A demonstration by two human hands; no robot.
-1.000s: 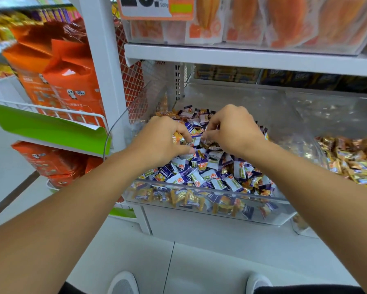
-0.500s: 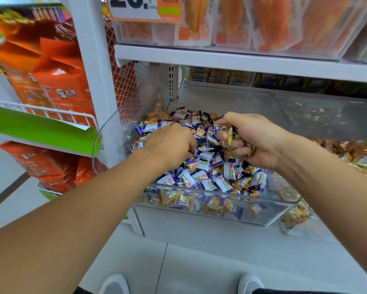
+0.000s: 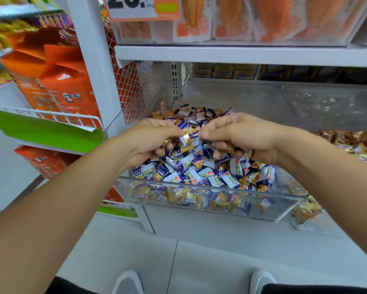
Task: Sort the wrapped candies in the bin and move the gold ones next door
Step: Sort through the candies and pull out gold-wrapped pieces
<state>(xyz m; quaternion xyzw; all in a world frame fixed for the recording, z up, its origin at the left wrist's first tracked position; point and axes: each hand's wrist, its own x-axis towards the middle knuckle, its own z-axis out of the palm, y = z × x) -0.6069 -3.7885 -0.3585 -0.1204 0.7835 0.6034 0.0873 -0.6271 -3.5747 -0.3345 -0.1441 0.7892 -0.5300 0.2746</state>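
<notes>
A: Start at the left. What's there?

B: Orange bags (image 3: 66,81) on a wire rack, off to the side of the job. Then the clear bin (image 3: 210,206), heaped with purple-and-white candies (image 3: 199,172).

A: And the hands?

B: Both are over the heap, close together. The left hand (image 3: 150,141) has its fingers curled, and a gold candy (image 3: 185,140) sits at its fingertips, pinched there as far as I can tell. The right hand (image 3: 244,134) is curled too, with gold wrappers poking out beneath its fingers, so it looks to be clutching a small clump of them.

A: So which step is this?

B: Picking, I'd say. Gold pieces are being pulled from the mix and gathered in the hands, not yet carried over.

A: Where do they go?

B: The next bin (image 3: 301,221) on the right, just beside the first, already holds a gold pile (image 3: 358,145).

A: How much is left?

B: Plenty, I'd judge. Gold wrappers show through the front wall low down, and a few at the back of the heap.

A: The next move?

B: Probably pass the left hand's piece across or keep it, then swing right over the dividing wall and let go above the gold pile. Grip must stay tight, since slick wrappers could slip back into the mix.
</notes>
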